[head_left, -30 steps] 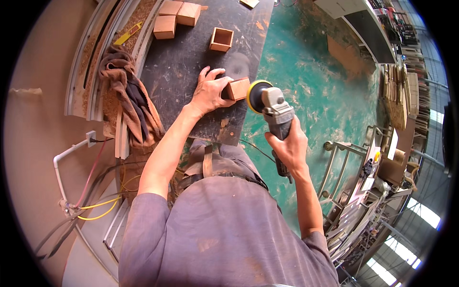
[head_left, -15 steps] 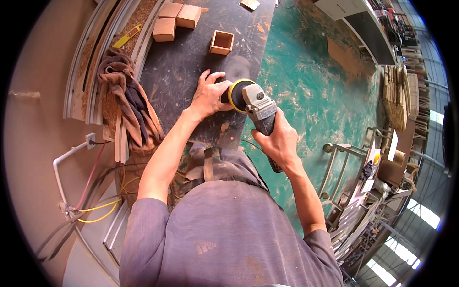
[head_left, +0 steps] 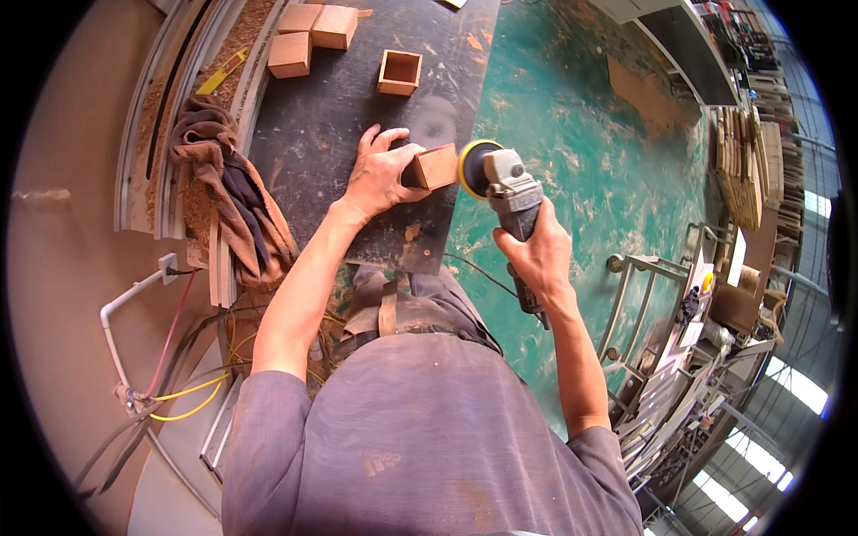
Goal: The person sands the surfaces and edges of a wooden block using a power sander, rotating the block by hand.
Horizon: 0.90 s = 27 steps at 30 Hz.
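Observation:
My left hand (head_left: 380, 171) grips a small wooden block (head_left: 435, 166) at the right edge of a dark workbench top (head_left: 331, 134). My right hand (head_left: 534, 250) holds a grey angle grinder (head_left: 511, 192) by its body. Its yellow-rimmed sanding disc (head_left: 466, 168) presses against the block's right face. An open wooden box (head_left: 399, 72) sits farther back on the bench. Three solid wooden blocks (head_left: 310, 36) lie at the far left corner.
A brown crumpled cloth (head_left: 228, 188) hangs over the bench's left edge beside sawdust-filled metal rails (head_left: 161, 107). Cables and a white pipe (head_left: 134, 313) run along the wall at left. Green floor (head_left: 581, 134) lies right, with metal racks (head_left: 652, 304) and stacked boards (head_left: 742, 161).
The grinder swung left over the block half a second ago, then came back to the block's right side. My left hand has turned the block and still holds it.

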{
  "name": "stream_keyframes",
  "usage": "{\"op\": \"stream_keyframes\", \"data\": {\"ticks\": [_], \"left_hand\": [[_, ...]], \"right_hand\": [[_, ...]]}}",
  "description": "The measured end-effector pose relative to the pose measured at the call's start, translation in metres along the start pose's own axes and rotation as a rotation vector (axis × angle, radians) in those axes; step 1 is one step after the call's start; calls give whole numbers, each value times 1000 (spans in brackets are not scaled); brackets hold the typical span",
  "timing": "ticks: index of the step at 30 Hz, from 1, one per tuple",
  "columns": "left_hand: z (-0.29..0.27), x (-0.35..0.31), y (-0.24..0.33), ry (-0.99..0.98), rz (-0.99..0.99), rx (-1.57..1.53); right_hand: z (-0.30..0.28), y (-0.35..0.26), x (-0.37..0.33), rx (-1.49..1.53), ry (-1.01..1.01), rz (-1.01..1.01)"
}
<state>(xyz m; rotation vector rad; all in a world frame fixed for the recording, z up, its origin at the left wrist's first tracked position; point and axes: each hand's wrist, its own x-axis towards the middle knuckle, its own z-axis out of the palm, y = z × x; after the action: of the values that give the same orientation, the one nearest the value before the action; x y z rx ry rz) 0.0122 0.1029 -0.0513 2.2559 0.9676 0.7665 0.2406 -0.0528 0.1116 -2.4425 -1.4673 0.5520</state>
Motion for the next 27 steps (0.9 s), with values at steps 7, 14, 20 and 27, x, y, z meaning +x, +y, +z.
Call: {"op": "stream_keyframes", "data": {"ticks": [7, 14, 20, 27], "left_hand": [[0, 1, 0, -16, 2, -1], [-2, 0, 6, 43, 31, -13], [-2, -9, 42, 283, 22, 151], [21, -4, 68, 2, 66, 257]], "right_hand": [[-5, -15, -6, 19, 8, -59], [-2, -39, -12, 91, -18, -104], [-33, 43, -31, 782, -46, 322], [-55, 99, -56, 1443, -143, 787]]}}
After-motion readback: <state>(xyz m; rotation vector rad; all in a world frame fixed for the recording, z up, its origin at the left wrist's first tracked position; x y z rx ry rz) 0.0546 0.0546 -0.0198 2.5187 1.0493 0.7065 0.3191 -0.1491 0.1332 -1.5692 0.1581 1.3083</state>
